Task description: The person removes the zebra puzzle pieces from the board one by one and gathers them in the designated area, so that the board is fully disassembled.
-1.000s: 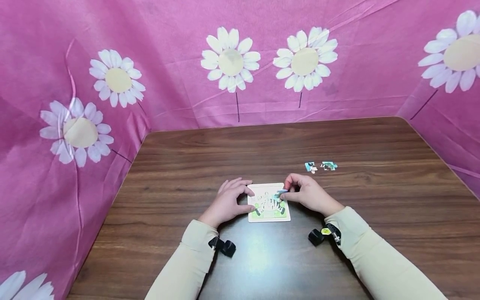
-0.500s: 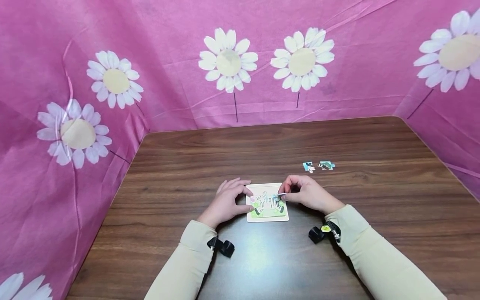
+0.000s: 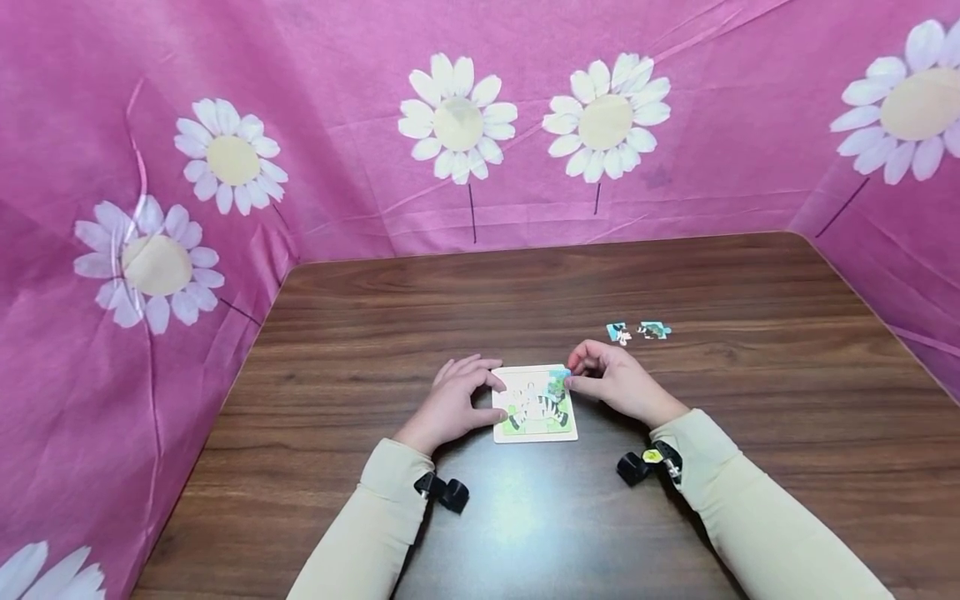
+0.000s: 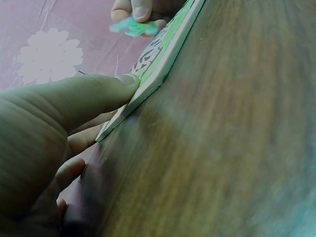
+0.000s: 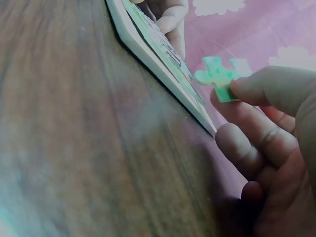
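Observation:
A zebra jigsaw puzzle board [image 3: 536,435] with a pale frame lies on the table. My left hand [image 3: 453,404] holds its left side, the thumb [image 4: 111,91] on the frame and the index finger at the far left part. Between thumb and index finger my right hand [image 3: 618,383] pinches a blue and green puzzle piece [image 5: 219,79]. In the head view that piece hangs over the board's upper right part; in the right wrist view it is raised off the board. The zebra's body and green ground show in the board's lower part.
Two loose puzzle pieces, one blue and white [image 3: 618,333] and one blue and green [image 3: 655,331], lie beyond my right hand. A pink cloth [image 3: 345,167] with white flowers stands behind the brown wooden table [image 3: 420,308] and along its sides.
The piece in my right hand has turned from nearly edge-on to showing its printed face, over the board's upper right. My right hand has shifted slightly away from me; my left hand keeps its place.

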Available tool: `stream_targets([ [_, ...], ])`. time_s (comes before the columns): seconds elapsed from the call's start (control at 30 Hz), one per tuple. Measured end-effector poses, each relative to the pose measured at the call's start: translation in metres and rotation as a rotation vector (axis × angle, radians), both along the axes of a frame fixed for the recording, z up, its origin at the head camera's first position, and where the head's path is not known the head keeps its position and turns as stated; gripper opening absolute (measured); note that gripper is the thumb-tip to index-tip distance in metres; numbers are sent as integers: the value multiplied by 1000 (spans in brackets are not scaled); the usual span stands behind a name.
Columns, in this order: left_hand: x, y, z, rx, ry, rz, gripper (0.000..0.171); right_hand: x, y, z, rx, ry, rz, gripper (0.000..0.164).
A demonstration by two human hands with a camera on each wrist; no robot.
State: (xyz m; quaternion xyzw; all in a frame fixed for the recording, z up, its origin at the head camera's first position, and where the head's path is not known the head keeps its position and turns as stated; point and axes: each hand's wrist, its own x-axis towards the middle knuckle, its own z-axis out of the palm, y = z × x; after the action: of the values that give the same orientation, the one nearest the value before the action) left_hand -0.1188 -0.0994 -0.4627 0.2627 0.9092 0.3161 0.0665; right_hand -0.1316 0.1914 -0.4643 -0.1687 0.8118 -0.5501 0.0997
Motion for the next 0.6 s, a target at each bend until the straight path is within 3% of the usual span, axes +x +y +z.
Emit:
stream_targets([
  [0.3,0,1,1,-5,0,-4,30,-2,1,-2,55,45,-123,18],
  [0.6,0,0,1,-2,-8,0,30,-3,6,-4,32,63,-153,17],
])
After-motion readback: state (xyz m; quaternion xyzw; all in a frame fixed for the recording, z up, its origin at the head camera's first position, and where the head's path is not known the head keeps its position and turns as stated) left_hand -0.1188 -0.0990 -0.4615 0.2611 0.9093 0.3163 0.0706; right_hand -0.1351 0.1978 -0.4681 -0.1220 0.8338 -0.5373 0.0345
